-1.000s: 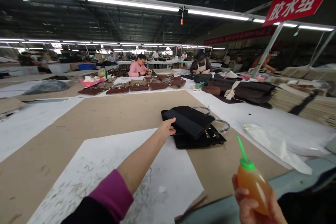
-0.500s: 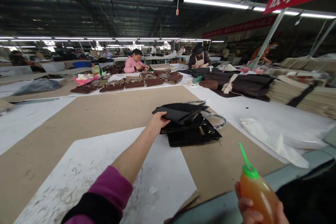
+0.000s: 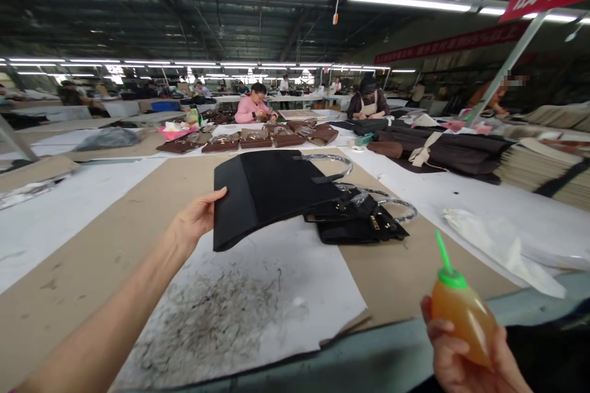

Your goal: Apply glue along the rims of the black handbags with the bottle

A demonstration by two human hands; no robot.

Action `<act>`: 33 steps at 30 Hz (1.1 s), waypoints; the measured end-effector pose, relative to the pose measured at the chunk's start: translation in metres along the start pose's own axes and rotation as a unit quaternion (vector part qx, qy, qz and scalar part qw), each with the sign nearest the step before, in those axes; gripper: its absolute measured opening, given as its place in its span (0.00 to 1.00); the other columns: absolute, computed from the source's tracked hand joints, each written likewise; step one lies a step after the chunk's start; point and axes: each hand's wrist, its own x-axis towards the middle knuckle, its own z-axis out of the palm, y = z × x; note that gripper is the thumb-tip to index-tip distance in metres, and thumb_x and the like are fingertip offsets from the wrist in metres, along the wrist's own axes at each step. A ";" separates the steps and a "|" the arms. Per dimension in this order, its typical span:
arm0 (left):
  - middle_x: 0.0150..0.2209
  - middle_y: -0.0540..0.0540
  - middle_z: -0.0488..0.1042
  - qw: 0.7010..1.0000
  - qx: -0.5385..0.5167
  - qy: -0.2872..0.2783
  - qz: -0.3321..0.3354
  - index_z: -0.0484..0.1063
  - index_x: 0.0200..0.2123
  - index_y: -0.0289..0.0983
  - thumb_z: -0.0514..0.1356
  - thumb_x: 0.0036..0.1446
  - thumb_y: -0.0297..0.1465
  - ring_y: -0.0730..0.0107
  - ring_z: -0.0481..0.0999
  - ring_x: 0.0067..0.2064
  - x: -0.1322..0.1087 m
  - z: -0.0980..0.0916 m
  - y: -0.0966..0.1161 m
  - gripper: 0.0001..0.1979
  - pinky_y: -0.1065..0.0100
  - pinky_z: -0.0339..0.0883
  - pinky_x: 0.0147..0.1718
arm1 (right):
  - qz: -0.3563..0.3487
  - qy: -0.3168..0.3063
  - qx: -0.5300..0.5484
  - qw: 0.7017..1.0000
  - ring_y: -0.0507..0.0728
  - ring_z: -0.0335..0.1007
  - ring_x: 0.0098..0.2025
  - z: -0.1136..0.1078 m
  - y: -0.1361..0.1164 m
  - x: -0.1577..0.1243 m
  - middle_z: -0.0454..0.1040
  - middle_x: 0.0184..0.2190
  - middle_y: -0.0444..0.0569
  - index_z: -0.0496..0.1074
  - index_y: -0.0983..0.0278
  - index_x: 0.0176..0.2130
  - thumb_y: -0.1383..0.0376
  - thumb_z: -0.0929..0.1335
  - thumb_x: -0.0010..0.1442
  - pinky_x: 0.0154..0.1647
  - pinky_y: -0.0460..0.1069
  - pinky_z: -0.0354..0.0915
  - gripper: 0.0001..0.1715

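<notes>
My left hand (image 3: 201, 216) grips the left edge of a black handbag piece (image 3: 276, 187), thumb on top and fingers underneath. The piece is lifted and tilted, with a plastic-wrapped handle (image 3: 338, 166) at its right end. Under and beside its right end lie more black bag pieces (image 3: 357, 232) with gold hardware and wrapped handles. My right hand (image 3: 454, 344) is wrapped around an amber glue bottle (image 3: 465, 322) with a green cap and thin nozzle, held upright near the table's front edge. A stained white sheet (image 3: 295, 295) lies below the lifted piece.
Brown cardboard (image 3: 184, 196) covers part of the white table. Brown bags (image 3: 258, 138) line the far side, where two people sit. Dark folded material (image 3: 442, 144), stacked beige sheets (image 3: 534, 163) and crumpled white wrap (image 3: 488, 245) are at the right.
My left hand has drawn the top black handbag piece leftward off the pile and raised it, so more of it shows. The glue bottle stays in my right hand. The view has shifted slightly left.
</notes>
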 end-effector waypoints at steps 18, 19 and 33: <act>0.48 0.44 0.76 0.953 0.082 -0.101 0.272 0.72 0.52 0.38 0.68 0.50 0.31 0.58 0.75 0.49 -0.096 -0.152 -0.080 0.24 0.63 0.66 0.51 | 0.099 -0.207 -0.092 0.969 0.56 0.68 0.35 0.101 0.101 -0.011 0.63 0.51 0.63 0.66 0.63 0.60 0.55 0.65 0.65 0.29 0.52 0.74 0.27; 0.49 0.44 0.76 0.951 0.090 -0.104 0.277 0.72 0.53 0.39 0.68 0.51 0.31 0.58 0.74 0.50 -0.100 -0.152 -0.083 0.25 0.63 0.65 0.52 | 0.090 -0.216 -0.101 0.967 0.56 0.69 0.34 0.115 0.111 -0.020 0.64 0.49 0.62 0.67 0.63 0.58 0.53 0.62 0.68 0.29 0.52 0.74 0.26; 0.55 0.42 0.70 0.937 0.110 -0.163 0.289 0.67 0.55 0.43 0.68 0.49 0.47 0.53 0.67 0.56 -0.146 -0.137 -0.052 0.32 0.65 0.61 0.52 | 0.054 -0.246 -0.180 0.951 0.59 0.74 0.38 0.190 0.170 -0.064 0.73 0.39 0.51 0.74 0.60 0.44 0.52 0.57 0.71 0.37 0.64 0.73 0.23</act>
